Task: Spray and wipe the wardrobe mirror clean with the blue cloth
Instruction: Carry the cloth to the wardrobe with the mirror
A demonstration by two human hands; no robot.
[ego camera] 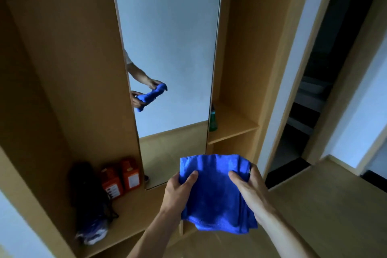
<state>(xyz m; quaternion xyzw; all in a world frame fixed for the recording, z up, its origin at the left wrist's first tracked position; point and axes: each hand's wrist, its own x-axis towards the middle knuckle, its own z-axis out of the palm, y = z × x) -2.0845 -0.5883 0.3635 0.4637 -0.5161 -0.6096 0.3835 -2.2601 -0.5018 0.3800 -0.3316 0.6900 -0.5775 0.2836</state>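
Blue cloth (215, 192) was gripped at its side edges by left hand (180, 188) and right hand (249, 188), and would best be folded flat before the wardrobe mirror (167, 37) was wiped.

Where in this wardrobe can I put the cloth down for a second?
The right shelf is bare from the green bottle out to its side wall. The lower left shelf is crowded: black bag, two orange boxes; only its front strip is free.

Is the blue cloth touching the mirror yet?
Apart. In the head view the left hand and right hand hold the blue cloth before the mirror; its reflection sits well away from it.
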